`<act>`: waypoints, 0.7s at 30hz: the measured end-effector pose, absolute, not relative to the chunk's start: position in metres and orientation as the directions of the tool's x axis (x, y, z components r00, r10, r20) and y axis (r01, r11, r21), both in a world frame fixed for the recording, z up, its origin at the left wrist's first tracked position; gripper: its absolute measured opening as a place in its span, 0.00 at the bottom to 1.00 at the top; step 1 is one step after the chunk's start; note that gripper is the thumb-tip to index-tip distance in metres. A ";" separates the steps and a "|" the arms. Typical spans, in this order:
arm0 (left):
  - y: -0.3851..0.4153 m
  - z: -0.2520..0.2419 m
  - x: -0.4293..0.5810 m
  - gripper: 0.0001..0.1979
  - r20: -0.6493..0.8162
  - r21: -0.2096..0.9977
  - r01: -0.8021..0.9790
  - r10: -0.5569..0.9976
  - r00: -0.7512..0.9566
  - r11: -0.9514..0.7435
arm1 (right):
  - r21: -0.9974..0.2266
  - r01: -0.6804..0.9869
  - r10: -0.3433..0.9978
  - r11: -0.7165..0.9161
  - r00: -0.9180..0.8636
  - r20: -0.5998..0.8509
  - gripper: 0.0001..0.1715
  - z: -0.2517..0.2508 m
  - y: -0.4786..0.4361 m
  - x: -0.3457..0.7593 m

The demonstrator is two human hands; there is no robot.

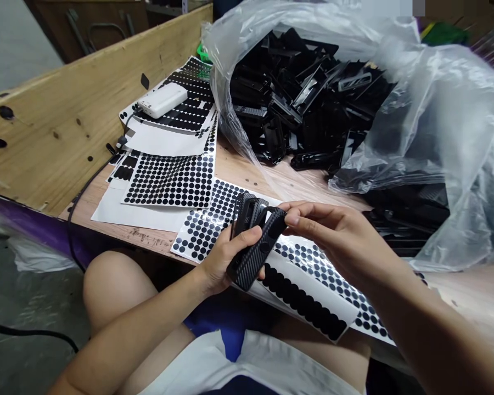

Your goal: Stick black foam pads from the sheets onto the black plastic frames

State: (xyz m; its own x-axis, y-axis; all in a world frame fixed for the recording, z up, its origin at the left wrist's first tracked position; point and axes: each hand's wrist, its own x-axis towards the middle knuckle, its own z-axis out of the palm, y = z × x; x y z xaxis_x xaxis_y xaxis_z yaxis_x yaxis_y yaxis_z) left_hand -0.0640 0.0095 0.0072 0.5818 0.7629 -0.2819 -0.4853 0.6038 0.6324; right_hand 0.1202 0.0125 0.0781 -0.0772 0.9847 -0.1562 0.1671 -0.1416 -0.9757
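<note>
My left hand (pixel 220 260) is wrapped round a black plastic part (pixel 253 258) with a carbon-fibre pattern, held tilted above the table's front edge. A second black part (pixel 243 211), with a hollow frame-like shape, lies behind it in the same grip. The thumb and forefinger of my right hand (pixel 333 227) are pinched at the upper right end of the front part; whether a small sticker is between them cannot be made out. Under my hands lie a sheet of round black stickers (pixel 209 233) and a strip of overlapping black dots (pixel 304 299).
A large clear plastic bag (pixel 448 109) full of black plastic parts (pixel 284 109) stands at the back right. More dot sheets (pixel 168 181) lie to the left, under a white power bank (pixel 163 100) with a black cable (pixel 80 197). A wooden board (pixel 66 118) edges the table's left side.
</note>
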 end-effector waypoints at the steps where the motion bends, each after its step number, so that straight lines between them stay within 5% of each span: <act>1: 0.009 0.007 -0.064 0.25 -0.279 0.631 -0.488 0.763 0.583 0.603 | -0.976 0.158 0.984 -0.149 -0.073 -0.162 0.18 0.078 0.013 0.120; 8: 0.009 0.010 -0.064 0.25 -0.278 0.625 -0.496 0.766 0.580 0.603 | -0.966 0.159 0.976 -0.203 -0.048 -0.213 0.22 0.080 0.013 0.120; 21: 0.009 0.009 -0.063 0.26 -0.297 0.624 -0.486 0.761 0.577 0.612 | -0.945 0.325 0.997 -0.026 -0.061 -0.049 0.19 0.082 0.008 0.119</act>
State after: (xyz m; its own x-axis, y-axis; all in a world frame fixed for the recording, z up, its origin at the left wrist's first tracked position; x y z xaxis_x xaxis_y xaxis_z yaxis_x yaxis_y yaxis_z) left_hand -0.0634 0.0088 0.0094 0.5770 0.7607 -0.2975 -0.4856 0.6123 0.6239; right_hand 0.1191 0.0085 0.0822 -0.0614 0.9969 -0.0487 0.3255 -0.0261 -0.9452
